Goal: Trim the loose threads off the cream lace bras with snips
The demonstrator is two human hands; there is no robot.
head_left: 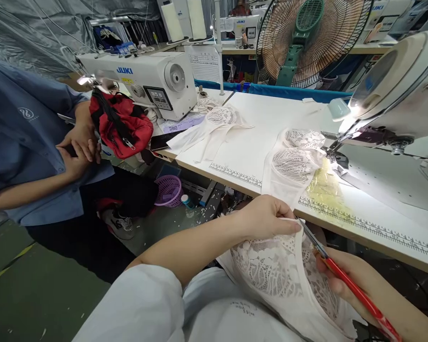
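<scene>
White shirt cloth [146,304] fills the foreground; over it lies the lace garment [271,273], its plain band running from the left fingers toward five o'clock. The left hand [262,218] has its fingers pinched together on the garment's top edge. The right hand [345,270] has its fingers clamped on red-handled scissors [355,287], aimed between ten and eleven o'clock, tips just beside the nearer left fingertips.

Two thread cones [172,22], one fan [309,15]
</scene>
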